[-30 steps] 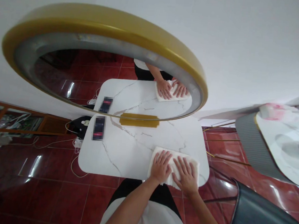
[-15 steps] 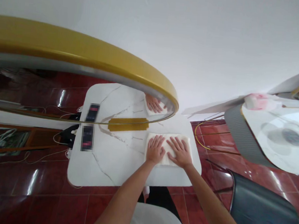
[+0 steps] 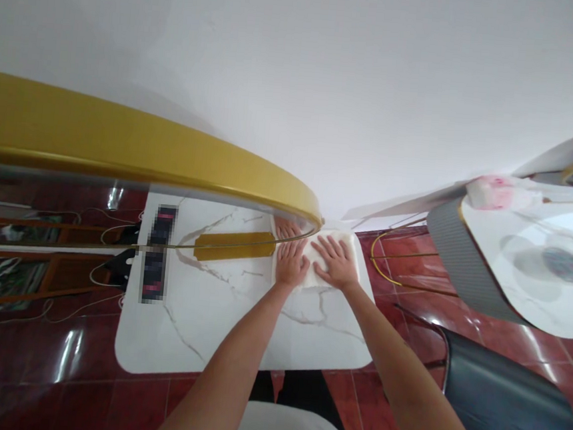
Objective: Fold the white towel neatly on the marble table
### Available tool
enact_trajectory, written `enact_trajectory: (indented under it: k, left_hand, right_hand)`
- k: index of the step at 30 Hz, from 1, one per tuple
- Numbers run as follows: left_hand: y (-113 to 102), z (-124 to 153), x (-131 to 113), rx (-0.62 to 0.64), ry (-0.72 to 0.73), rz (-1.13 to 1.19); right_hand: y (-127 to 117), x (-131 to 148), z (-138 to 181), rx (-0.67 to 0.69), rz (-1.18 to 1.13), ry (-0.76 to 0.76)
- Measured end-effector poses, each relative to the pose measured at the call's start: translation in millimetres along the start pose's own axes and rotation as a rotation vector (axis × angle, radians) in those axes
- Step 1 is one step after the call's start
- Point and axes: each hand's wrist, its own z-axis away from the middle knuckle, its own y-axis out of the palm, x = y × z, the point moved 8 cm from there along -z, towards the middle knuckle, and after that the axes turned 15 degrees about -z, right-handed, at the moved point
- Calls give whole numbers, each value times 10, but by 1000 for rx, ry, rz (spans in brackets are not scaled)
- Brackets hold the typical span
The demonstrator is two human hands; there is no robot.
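A white cloth (image 3: 351,247) lies at the far right corner of a white marble-patterned table (image 3: 237,318), close to the wall and the mirror's lower edge. My left hand (image 3: 291,262) lies flat on the cloth's left part, fingers stretched out. My right hand (image 3: 333,261) is spread flat on the cloth beside it. Both arms reach far forward over the tabletop. The gold-framed round mirror (image 3: 146,156) reflects the fingertips and the cloth.
A blurred-out dark object (image 3: 157,254) lies on the table's left side, with cables (image 3: 114,233) beyond it. A gold bracket (image 3: 233,246) holds the mirror. A dark chair (image 3: 505,401) stands at the right, and a second marble table (image 3: 533,263) beyond it.
Both hands have pushed the cloth away from the table's near edge to its far right corner by the mirror. The view has shifted closer to the mirror.
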Motion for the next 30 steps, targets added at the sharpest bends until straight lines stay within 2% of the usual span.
enact_trajectory:
  k: [7, 14, 17, 22, 30]
  left_hand:
    - [25, -216, -30, 1, -59, -19]
    - [23, -196, -80, 11, -120, -22]
    - [11, -148, -142, 15, -103, -16]
    - [-25, 79, -363, 4, -35, 7]
    - [-78, 789, -684, 41, 30, 70]
  right_hand:
    - [-32, -136, -195, -16, 9, -7]
    - [-67, -158, -200, -28, -20, -4]
    - [-97, -154, -125, -31, -27, 7]
    - [-162, -132, 206, -38, -16, 42]
    - [-126, 54, 1040, -31, 25, 101]
